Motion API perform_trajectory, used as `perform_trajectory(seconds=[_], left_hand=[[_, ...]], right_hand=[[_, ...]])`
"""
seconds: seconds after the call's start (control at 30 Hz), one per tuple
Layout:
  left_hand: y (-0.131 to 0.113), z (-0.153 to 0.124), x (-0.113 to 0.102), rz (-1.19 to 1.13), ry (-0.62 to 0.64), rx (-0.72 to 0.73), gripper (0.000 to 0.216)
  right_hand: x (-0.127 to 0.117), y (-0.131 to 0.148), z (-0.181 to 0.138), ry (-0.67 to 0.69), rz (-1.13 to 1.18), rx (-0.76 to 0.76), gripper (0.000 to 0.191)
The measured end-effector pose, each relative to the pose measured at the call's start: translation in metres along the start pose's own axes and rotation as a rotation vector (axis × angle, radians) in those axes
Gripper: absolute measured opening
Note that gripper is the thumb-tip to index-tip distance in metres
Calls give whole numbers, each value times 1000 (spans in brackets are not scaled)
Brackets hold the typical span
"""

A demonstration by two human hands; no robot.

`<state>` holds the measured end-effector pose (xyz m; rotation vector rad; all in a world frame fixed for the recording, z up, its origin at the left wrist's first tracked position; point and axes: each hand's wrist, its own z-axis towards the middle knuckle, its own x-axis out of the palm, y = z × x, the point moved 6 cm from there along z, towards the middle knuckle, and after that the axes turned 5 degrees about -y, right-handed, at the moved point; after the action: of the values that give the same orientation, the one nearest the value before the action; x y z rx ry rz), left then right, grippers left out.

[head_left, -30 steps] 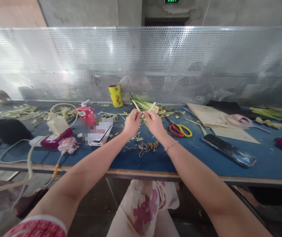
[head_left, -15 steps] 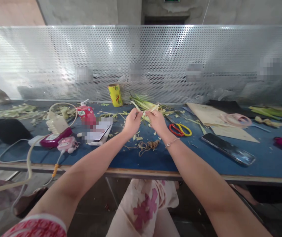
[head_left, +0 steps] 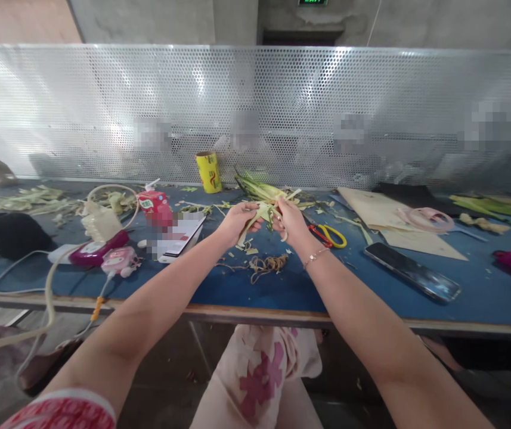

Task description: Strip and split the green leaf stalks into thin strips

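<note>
Pale green strips of leaf or husk [head_left: 265,213] are stretched between my two hands over the middle of the table. My left hand [head_left: 239,221] is closed on their left side, and one strip droops below its fingers. On the other side my right hand [head_left: 290,220] pinches the same strips, with a bracelet on that wrist. Just behind lies a bundle of long green leaves [head_left: 255,186]. Below my hands sits a tangle of brown twine [head_left: 269,267]. Scissors [head_left: 330,235] with red and yellow handles rest beside my right wrist.
A yellow cylinder [head_left: 208,171] stands by the perforated metal screen [head_left: 282,89]. To the left are a pink carton [head_left: 154,207], phone [head_left: 181,235], power bank and cables. A dark phone [head_left: 411,271] and cardboard [head_left: 371,211] lie right. Leaf scraps are scattered about.
My hands have turned and moved slightly lower and apart at the fingers. The strips between them are now spread wider, with one hanging down at the left hand.
</note>
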<state>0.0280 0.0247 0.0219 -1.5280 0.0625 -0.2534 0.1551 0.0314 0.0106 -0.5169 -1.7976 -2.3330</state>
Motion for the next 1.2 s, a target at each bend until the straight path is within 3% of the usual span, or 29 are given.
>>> perform_trajectory(seconds=[0.13,0.27,0.47,0.57,0.73,0.9,1.07,1.2], left_hand=[[-7,-3,2,-40,105,22,25],[-10,-6,6,-13,248,79,27],[-8,0,3,104,163,229,12],[-9,0,2,214,169,256,17],[-2,3,2,284,196,167,24],[3,10,-3,229,77,166,32],[3,12,-6,225,16,193,28],[11,13,-1,116,57,120,27]], right_hand=[[-8,-4,2,-89,38,96,33],[-11,-6,0,-149,39,166,30],[-11,-4,-3,-163,-32,173,35],[-8,-3,-4,-140,-70,143,34],[-7,-2,0,-116,-124,40,35],[1,-6,2,26,-159,-8,42],[5,-7,1,46,-269,-79,33],[11,-8,-1,136,-258,-87,24]])
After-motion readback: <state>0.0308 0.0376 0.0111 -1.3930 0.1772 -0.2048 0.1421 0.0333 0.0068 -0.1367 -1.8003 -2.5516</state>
